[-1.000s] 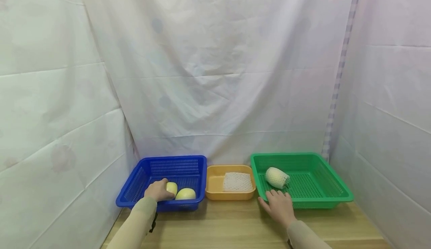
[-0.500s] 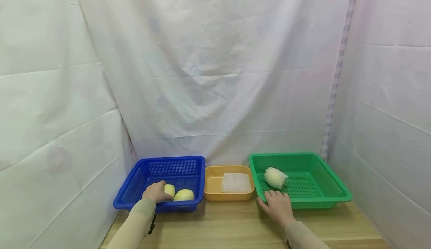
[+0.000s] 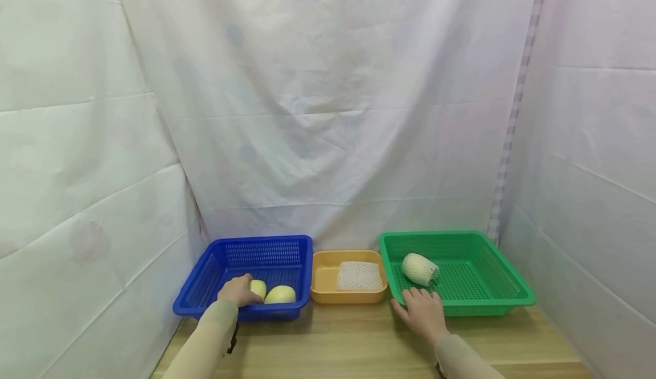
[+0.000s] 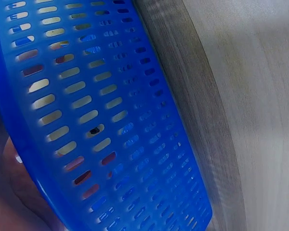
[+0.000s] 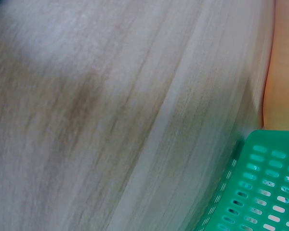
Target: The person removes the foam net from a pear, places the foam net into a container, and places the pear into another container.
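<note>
In the head view my left hand (image 3: 238, 291) reaches over the near rim of the blue basket (image 3: 266, 242) and grips a pale yellow fruit (image 3: 258, 288), partly hidden by the hand. Beside it to the right lies a second pale yellow fruit (image 3: 280, 295). The left wrist view shows the slotted wall of the blue basket (image 4: 82, 101), with pieces of hand and fruit through the slots. My right hand (image 3: 424, 315) rests with loose fingers on the near rim of the green basket (image 3: 461, 235). Just beyond these fingers lies a fruit in a white foam net (image 3: 419, 269).
Between the baskets stands a small orange tray (image 3: 324, 298) with white foam netting (image 3: 360, 276) lying in it. All three containers stand on a wooden table (image 3: 338, 339). White cloth (image 3: 328, 140) hangs behind and on both sides.
The view has shifted slightly to the right, so everything appears a little further left. My left hand keeps its grip on the fruit, and my right hand stays at the green rim.
</note>
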Demonstrator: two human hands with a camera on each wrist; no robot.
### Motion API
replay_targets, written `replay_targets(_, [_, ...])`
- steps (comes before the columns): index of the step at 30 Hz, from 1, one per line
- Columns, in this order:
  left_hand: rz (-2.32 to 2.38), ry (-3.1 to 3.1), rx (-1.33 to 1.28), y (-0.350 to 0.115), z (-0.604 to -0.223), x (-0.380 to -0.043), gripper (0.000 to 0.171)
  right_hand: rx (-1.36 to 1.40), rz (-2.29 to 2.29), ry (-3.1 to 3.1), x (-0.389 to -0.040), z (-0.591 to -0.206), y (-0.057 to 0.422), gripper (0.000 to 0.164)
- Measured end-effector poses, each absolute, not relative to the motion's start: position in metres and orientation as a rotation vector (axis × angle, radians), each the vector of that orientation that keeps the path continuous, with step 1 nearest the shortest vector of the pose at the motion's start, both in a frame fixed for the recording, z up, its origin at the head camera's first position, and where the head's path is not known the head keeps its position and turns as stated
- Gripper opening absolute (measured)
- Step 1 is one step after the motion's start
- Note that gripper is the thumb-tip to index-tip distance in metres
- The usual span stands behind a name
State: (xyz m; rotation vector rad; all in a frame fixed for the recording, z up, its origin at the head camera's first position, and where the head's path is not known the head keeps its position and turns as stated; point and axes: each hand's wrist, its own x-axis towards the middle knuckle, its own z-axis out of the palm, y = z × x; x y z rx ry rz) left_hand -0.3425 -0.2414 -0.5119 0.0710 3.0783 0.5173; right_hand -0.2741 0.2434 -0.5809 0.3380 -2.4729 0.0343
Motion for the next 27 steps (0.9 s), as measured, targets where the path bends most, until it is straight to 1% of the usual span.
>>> replay_targets(6, [0.523, 3.074, 0.078, -0.240, -0.514, -0.345, 0.069, 0.349, 0.036, -2.454, -0.272, -0.578, 0.243, 0.034])
replay_targets(17, [0.544, 3.067, 0.088, -0.246, -0.516, -0.341, 0.070, 0.337, 0.039, -2.479, -0.270, -0.584, 0.239, 0.035])
replay_targets(27, [0.542, 3.068, 0.050, -0.250, -0.513, -0.341, 0.070, 0.349, 0.011, -2.422, -0.277, -0.588, 0.243, 0.037])
